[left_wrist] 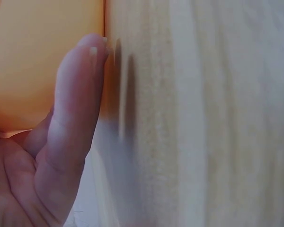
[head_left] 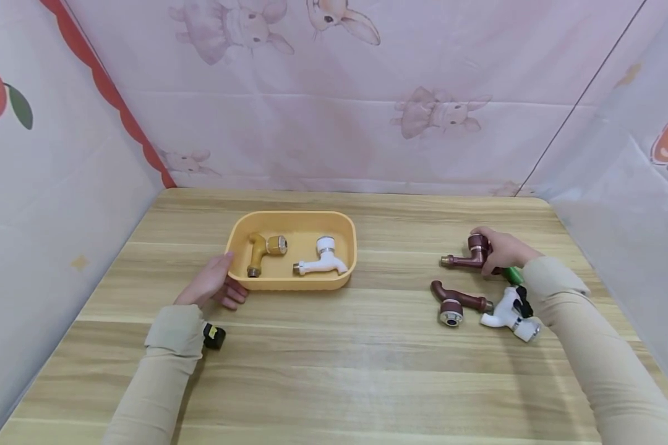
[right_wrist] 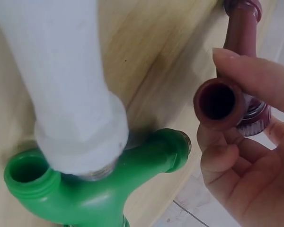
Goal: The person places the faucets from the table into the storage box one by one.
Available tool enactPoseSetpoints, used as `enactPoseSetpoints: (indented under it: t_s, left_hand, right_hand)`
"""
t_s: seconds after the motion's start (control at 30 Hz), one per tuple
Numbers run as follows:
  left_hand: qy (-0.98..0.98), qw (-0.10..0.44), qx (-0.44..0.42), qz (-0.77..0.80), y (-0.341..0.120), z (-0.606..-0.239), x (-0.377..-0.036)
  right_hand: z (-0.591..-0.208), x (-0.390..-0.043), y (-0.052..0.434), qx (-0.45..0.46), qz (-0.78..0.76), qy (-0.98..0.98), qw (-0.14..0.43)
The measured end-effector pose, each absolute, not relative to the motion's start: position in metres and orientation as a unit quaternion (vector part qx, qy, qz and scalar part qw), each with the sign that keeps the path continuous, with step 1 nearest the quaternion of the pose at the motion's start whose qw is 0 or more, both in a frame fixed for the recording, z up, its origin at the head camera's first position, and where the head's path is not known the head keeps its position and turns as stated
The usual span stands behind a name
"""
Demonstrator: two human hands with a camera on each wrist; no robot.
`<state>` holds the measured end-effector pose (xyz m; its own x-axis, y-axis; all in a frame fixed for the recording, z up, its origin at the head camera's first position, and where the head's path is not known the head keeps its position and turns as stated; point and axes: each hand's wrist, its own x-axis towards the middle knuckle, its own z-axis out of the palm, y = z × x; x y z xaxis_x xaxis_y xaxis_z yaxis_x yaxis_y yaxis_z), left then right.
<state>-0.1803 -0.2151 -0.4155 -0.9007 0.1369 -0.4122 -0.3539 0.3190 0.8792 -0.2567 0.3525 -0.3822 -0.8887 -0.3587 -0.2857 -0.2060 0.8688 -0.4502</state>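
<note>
At the left, my left hand [head_left: 216, 283] rests against the near-left corner of a yellow tray [head_left: 289, 284]. Its fingers lie relaxed along the outside, and the left wrist view shows one straight finger [left_wrist: 75, 104] beside the tray wall [left_wrist: 28, 61]. A mustard-yellow faucet [head_left: 258, 252] and a white faucet [head_left: 324, 262] lie inside the tray. On the right, my right hand [head_left: 506, 248] grips a dark red faucet [head_left: 475, 250]; in the right wrist view its thumb and fingers close around the faucet body [right_wrist: 241, 38] near the open spout.
Near the right hand lie a second dark red faucet [head_left: 459, 301], a white faucet with a black handle [head_left: 509, 312], and a green faucet [right_wrist: 99, 194], mostly hidden by the hand in the head view. Printed fabric walls [head_left: 334, 142] border the wooden table [head_left: 334, 371].
</note>
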Motion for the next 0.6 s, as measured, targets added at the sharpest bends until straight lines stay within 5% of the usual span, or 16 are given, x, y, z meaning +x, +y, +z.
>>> enactPoseSetpoints:
  t_s: [0.6]
  left_hand:
    - [0.787,0.212,-0.057,0.576,-0.2164,-0.4180,-0.1816]
  right_hand:
    - [-0.3812,-0.2473,0.3592,-0.134,-0.290,0.927,0.195]
